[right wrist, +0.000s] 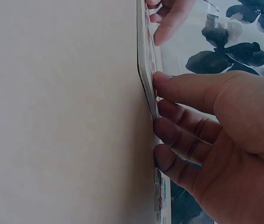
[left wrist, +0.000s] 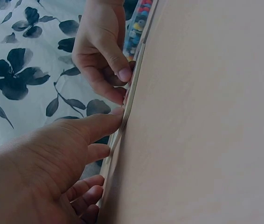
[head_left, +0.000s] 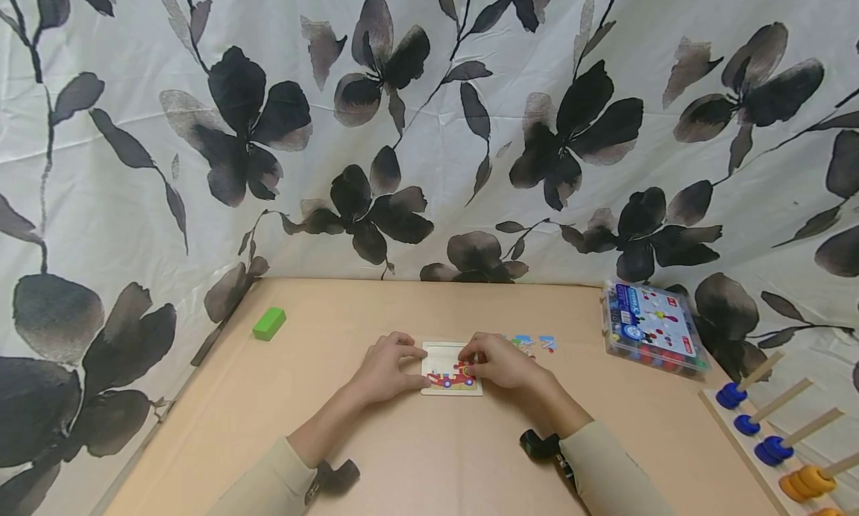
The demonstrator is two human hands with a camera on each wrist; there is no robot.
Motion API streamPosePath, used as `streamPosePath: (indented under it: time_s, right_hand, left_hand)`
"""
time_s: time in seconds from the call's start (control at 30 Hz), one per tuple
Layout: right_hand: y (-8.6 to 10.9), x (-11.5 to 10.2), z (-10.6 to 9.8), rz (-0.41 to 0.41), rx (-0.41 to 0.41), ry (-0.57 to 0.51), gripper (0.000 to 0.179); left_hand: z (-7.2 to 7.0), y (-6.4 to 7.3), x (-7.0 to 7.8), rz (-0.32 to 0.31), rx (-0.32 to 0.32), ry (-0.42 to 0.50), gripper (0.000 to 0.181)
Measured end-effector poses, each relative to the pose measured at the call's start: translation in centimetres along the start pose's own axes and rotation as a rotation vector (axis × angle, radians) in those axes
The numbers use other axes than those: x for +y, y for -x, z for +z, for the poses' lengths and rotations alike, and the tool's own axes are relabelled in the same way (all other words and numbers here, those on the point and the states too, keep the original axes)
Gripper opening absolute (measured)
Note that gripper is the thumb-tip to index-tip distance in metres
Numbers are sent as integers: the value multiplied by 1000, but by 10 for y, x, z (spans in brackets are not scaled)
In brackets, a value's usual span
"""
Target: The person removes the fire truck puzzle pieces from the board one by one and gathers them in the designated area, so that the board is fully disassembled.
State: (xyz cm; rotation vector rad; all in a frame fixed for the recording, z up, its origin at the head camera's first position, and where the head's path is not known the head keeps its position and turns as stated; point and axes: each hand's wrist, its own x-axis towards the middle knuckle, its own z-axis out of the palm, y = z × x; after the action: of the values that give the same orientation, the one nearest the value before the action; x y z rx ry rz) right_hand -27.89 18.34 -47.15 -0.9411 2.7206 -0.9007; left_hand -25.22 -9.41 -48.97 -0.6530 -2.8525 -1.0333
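A small wooden puzzle board [head_left: 451, 391] lies on the table, its lower part filled with a red and yellow vehicle picture and its upper left bare. My left hand [head_left: 384, 368] rests along the board's left edge, thumb at the lower corner and fingers spread higher up. In the left wrist view, the left fingertips [left wrist: 115, 116] touch the pale rim. Over the board's right side, my right hand [head_left: 499, 361] pinches a red puzzle piece [head_left: 461, 367] between thumb and fingers. The right thumb [right wrist: 178, 91] is right at the board's face; the piece is mostly hidden by the fingers.
Loose puzzle pieces [head_left: 547, 343] lie just beyond my right hand. A green block [head_left: 269, 324] sits at the back left. At the back right stands a clear plastic case [head_left: 654, 326], with a pegged bead stand [head_left: 758, 464] nearer. A floral curtain [head_left: 470, 128] hangs behind the table.
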Motion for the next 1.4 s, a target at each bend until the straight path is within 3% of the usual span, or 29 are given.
streamPosePath:
  time_s: [0.67,1.4]
  right_hand:
    - [-1,-2,1,4,8,-8,15]
    - [-1,-5,-4,-47,52,-45,21]
  left_hand:
    - [0,-1,-3,8,6,-6,50]
    - [-1,-3,-4,22,8,0,52]
